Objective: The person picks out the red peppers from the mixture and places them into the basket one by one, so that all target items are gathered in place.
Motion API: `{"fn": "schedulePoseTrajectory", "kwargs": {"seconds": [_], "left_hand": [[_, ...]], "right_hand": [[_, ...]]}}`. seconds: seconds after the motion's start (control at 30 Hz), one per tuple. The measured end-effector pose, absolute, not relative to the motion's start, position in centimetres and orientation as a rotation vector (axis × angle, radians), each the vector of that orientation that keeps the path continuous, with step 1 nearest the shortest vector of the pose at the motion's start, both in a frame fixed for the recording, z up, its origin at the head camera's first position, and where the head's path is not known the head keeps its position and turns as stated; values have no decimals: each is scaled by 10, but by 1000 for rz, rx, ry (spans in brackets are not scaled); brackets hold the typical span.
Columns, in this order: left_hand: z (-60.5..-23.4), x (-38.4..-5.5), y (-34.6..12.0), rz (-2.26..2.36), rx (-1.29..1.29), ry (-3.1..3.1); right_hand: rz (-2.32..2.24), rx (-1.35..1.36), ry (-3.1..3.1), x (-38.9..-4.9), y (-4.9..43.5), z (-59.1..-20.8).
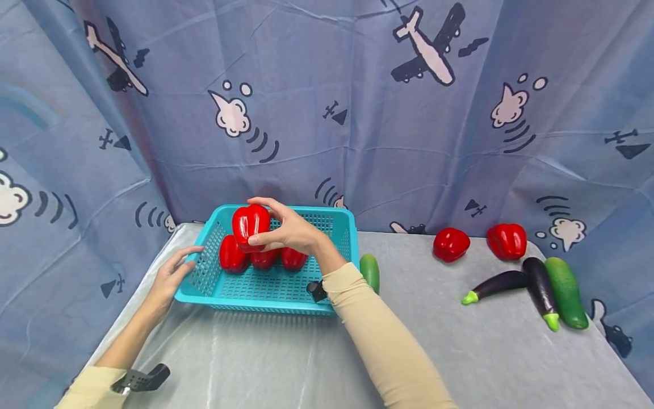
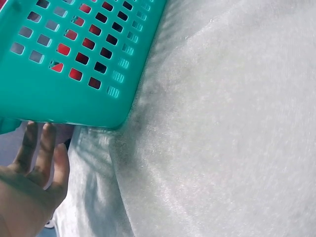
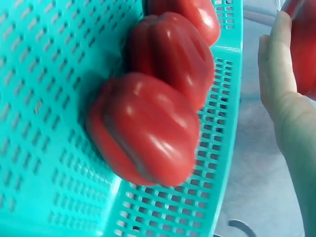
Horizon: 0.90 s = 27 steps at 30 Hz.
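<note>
My right hand (image 1: 291, 228) grips a red bell pepper (image 1: 250, 222) between thumb and fingers, raised over a turquoise perforated basket (image 1: 286, 305). In the right wrist view, that hand (image 3: 281, 74) and part of the held pepper (image 3: 305, 54) show at the right edge. Three more red bell peppers lie in a row inside the basket; the nearest pepper (image 3: 148, 131) to the wrist camera is large in view. My left hand (image 1: 166, 278) is at the basket's left rim. Its extended fingertips (image 2: 48, 129) touch the edge in the left wrist view.
A cucumber (image 1: 370, 272) lies just right of the basket. Farther right are two red bell peppers (image 1: 451, 245), two eggplants (image 1: 540, 289) and another cucumber (image 1: 567, 292). A blue printed curtain (image 1: 306, 113) hangs behind the grey-white covered table (image 1: 265, 363).
</note>
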<state>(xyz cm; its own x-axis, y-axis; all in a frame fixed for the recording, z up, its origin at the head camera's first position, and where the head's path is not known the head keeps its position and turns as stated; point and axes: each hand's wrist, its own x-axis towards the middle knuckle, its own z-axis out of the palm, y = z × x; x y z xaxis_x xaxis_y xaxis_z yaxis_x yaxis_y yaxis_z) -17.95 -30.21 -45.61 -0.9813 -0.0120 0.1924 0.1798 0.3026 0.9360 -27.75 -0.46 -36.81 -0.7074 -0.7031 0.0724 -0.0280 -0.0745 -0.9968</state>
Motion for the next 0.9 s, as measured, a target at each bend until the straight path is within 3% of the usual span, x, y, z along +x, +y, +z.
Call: {"fn": "schedulePoseTrajectory", "kwargs": {"seconds": [0.9], "left_hand": [[-460, -181, -302, -1764, -163, -2377]], "right_hand": [[-1675, -648, 1720, -292, -25, -392]]}}
